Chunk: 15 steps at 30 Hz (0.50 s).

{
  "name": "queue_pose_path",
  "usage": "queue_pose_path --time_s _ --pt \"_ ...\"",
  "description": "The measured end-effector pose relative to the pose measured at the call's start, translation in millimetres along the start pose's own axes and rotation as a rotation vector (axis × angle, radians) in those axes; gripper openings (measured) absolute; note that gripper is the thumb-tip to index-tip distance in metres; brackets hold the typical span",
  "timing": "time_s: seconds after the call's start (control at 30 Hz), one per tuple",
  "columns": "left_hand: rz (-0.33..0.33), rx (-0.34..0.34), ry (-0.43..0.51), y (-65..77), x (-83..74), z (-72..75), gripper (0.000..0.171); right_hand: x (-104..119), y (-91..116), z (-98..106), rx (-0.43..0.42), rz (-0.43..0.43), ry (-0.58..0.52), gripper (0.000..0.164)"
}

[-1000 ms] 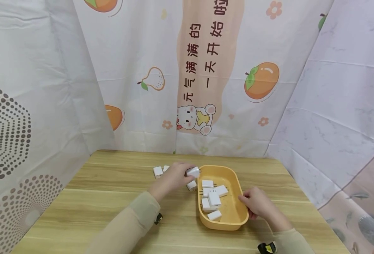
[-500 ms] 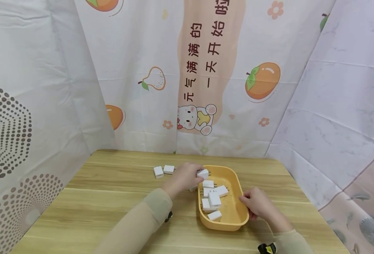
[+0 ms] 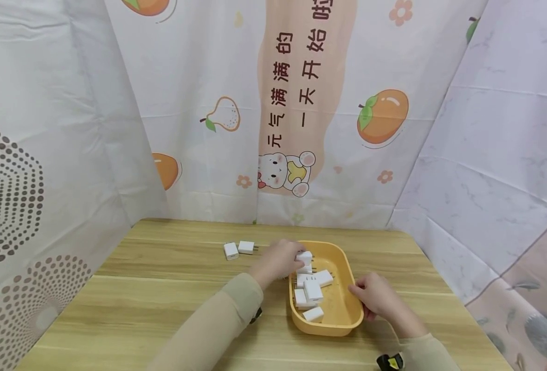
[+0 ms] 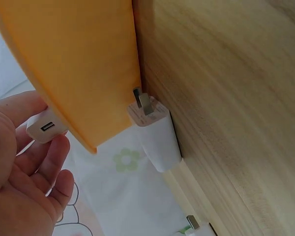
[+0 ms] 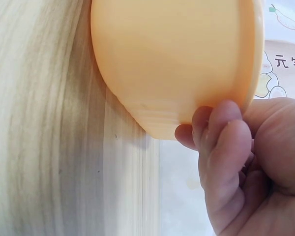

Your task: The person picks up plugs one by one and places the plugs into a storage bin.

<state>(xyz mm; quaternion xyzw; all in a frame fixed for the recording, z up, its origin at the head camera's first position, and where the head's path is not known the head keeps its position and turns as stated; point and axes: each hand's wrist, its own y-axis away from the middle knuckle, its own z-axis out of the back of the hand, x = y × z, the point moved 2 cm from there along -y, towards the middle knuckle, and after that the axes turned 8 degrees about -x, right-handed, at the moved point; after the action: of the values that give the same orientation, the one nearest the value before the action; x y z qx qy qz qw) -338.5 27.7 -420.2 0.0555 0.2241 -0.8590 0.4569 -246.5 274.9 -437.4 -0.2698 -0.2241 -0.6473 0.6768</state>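
Observation:
In the head view my left hand (image 3: 277,262) reaches over the left rim of a yellow plastic bin (image 3: 327,330). It pinches a white USB wall charger (image 3: 305,256) between thumb and fingers. The left wrist view shows that charger's USB port (image 4: 47,126) facing the camera, at the bin's rim. My right hand (image 3: 378,296) grips the bin's right rim, thumb on the edge and fingers curled against the outer wall (image 5: 172,59). Several white chargers (image 3: 313,291) lie piled in the bin's left half, prongs pointing various ways.
Two more chargers, one upright-looking (image 3: 231,251) and one lying flat (image 3: 246,247), are on the wooden table (image 3: 171,288) at back left. Another charger (image 4: 156,132) sits just outside the bin's left wall, mostly hidden by my hand in the head view. Printed curtains (image 3: 199,154) enclose the table.
My left hand has carried its charger rightward from outside the left rim to over the bin's inside. The right hand and the bin have stayed in place.

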Motion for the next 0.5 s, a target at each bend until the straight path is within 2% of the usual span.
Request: queue_pose_path --time_s 0.37,0.5 --pt "-0.029 0.008 -0.048 -0.6 -3.5 -1.4 0.035 -0.8 0.0 -0.2 -0.004 -0.008 -0.013 0.029" --pt "-0.071 -0.012 -0.064 -0.4 -3.3 -1.6 0.032 -1.1 0.0 0.0 -0.007 -0.006 -0.001 0.029"
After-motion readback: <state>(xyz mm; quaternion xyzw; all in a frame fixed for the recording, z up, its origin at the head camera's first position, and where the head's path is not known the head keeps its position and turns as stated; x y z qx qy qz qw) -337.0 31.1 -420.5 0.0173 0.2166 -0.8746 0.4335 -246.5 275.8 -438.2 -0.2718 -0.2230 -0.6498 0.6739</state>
